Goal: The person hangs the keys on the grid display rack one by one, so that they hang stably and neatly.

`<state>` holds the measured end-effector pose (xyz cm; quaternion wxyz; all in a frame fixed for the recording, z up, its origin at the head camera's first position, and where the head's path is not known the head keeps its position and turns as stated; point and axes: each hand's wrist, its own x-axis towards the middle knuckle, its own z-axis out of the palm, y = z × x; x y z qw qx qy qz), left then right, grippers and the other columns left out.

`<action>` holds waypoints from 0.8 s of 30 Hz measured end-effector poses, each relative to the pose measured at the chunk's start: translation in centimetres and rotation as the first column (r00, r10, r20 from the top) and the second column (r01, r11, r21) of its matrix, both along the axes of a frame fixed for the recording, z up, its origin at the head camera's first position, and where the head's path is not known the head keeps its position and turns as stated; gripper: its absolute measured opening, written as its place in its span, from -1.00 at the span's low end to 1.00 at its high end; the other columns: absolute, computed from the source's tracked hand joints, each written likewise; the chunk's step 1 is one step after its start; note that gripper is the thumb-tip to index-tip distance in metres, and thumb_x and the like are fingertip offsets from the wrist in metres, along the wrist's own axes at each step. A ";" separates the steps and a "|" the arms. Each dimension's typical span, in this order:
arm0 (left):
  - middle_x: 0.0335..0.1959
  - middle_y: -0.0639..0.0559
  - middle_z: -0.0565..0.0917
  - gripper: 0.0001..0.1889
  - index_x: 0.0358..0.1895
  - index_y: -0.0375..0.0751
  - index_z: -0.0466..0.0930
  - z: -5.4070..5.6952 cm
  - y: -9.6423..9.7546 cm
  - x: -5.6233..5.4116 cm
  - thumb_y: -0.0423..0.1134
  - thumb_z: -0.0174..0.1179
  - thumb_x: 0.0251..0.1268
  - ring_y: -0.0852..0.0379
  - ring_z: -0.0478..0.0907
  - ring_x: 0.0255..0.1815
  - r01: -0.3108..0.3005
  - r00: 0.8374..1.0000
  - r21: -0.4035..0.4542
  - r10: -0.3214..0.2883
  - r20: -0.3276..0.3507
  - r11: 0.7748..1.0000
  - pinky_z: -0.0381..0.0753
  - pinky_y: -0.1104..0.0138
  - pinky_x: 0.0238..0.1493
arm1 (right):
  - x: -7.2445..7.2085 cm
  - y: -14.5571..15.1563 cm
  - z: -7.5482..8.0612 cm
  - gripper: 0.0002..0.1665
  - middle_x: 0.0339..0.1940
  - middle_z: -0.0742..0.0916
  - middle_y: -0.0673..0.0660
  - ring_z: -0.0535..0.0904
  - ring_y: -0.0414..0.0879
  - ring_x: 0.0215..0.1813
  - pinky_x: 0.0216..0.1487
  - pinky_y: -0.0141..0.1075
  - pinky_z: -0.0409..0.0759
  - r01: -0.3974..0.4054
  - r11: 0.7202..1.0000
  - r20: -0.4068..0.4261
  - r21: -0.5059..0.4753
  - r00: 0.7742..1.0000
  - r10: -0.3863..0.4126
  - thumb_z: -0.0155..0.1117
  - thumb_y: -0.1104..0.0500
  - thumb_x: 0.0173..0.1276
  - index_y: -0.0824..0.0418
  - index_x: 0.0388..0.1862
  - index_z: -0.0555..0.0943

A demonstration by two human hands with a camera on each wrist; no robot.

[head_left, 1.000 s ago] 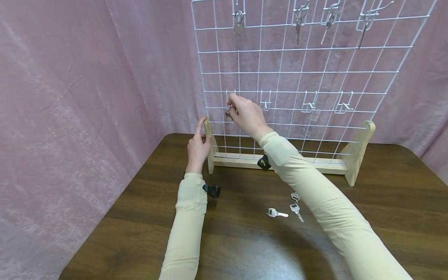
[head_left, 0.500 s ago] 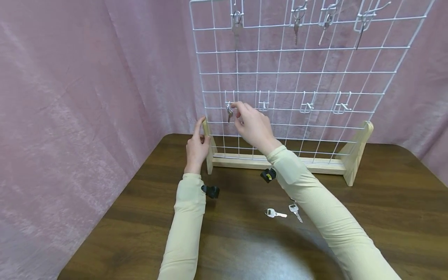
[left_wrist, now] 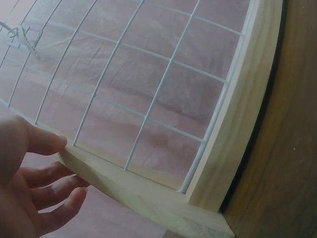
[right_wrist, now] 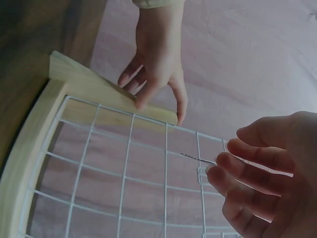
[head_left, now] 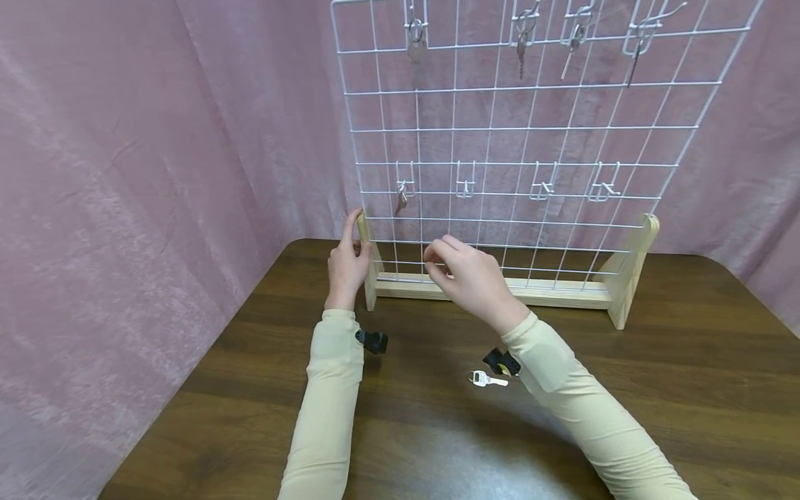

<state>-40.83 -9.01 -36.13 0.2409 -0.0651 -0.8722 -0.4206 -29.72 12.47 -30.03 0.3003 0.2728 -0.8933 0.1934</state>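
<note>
My left hand [head_left: 347, 267] holds the left wooden side support [head_left: 370, 278] of a white wire grid rack [head_left: 537, 128]. In the left wrist view, its thumb lies on one side of the wood and its fingers on the other. My right hand [head_left: 471, 274] hovers before the rack's lower part, fingers loosely bent, with nothing in them. A key [head_left: 401, 199] on a ring hangs from the leftmost lower hook. Another key [head_left: 487, 379] lies on the table beside my right wrist.
Three more lower hooks, including one hook [head_left: 465, 189] near the hanging key, carry nothing. Several keys, such as one key [head_left: 521, 52], hang along the top row. The right wooden support [head_left: 634, 271] stands on the brown table [head_left: 250, 417]. Pink curtain [head_left: 187, 139] hangs behind.
My right hand has let go of the key, now hanging on the left lower hook, and moved down and right. The second table key is now hidden by my right arm. Left hand keeps its place.
</note>
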 end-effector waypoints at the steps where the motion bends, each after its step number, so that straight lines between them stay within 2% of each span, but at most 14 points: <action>1: -0.22 -0.18 0.74 -0.33 0.44 0.40 0.13 0.0 0.0 0.0 -0.28 0.09 0.36 -0.14 0.69 -0.29 -0.001 1.000 -0.001 0.001 -0.002 1.000 0.59 0.00 -0.23 | 0.3 0.2 -0.2 -0.94 -0.33 0.69 -0.02 0.65 -0.16 -0.36 -0.49 -0.26 0.52 0.000 1.000 0.005 0.000 1.000 0.000 0.20 0.23 0.32 0.11 -0.26 0.61; 7: -0.23 -0.18 0.74 -0.33 0.44 0.38 0.13 0.1 0.0 0.0 -0.29 0.10 0.36 -0.16 0.67 -0.34 -0.001 1.000 -0.010 0.001 0.000 1.000 0.57 0.01 -0.27 | 1.2 1.3 -1.3 -0.93 -0.35 0.69 -0.02 0.65 -0.13 -0.36 -0.45 -0.30 0.53 -0.049 0.999 0.026 0.003 0.998 0.049 0.23 0.26 0.29 0.12 -0.27 0.61; 13: -0.23 -0.18 0.74 -0.34 0.43 0.38 0.14 0.2 0.0 -0.1 -0.28 0.10 0.35 -0.16 0.67 -0.32 -0.001 1.000 -0.009 0.001 -0.001 1.000 0.58 0.00 -0.25 | 1.4 2.3 -2.5 -0.93 -0.34 0.68 -0.04 0.61 -0.22 -0.39 -0.41 -0.37 0.53 -0.172 0.979 0.094 0.111 0.982 0.162 0.29 0.24 0.25 0.11 -0.28 0.61; 17: -0.24 -0.18 0.74 -0.34 0.43 0.39 0.14 0.3 0.0 0.0 -0.28 0.10 0.35 -0.16 0.66 -0.34 -0.002 1.000 -0.010 0.002 -0.004 1.000 0.56 0.01 -0.26 | 1.6 2.9 -3.4 -0.94 -0.34 0.70 -0.08 0.65 -0.27 -0.34 -0.34 -0.36 0.60 -0.197 0.966 0.133 0.165 0.975 0.176 0.31 0.22 0.25 0.09 -0.30 0.61; 21: -0.25 -0.17 0.75 -0.33 0.43 0.38 0.14 0.1 0.0 0.0 -0.29 0.09 0.35 -0.14 0.65 -0.37 0.003 1.000 -0.002 -0.003 -0.002 1.000 0.55 0.02 -0.28 | 2.1 3.6 -4.2 -0.92 -0.30 0.69 -0.10 0.65 -0.29 -0.33 -0.33 -0.35 0.58 -0.216 0.953 0.224 0.211 0.960 0.168 0.31 0.19 0.26 0.07 -0.26 0.61; 24: -0.28 -0.16 0.75 -0.33 0.43 0.38 0.15 0.0 -0.1 -0.1 -0.29 0.09 0.35 -0.12 0.64 -0.39 -0.002 1.000 0.008 0.002 -0.005 1.000 0.53 0.03 -0.29 | 2.3 4.0 -4.3 -0.88 -0.24 0.69 -0.09 0.59 -0.32 -0.37 -0.35 -0.37 0.53 -0.260 0.928 0.300 0.267 0.937 0.177 0.30 0.18 0.26 0.04 -0.21 0.60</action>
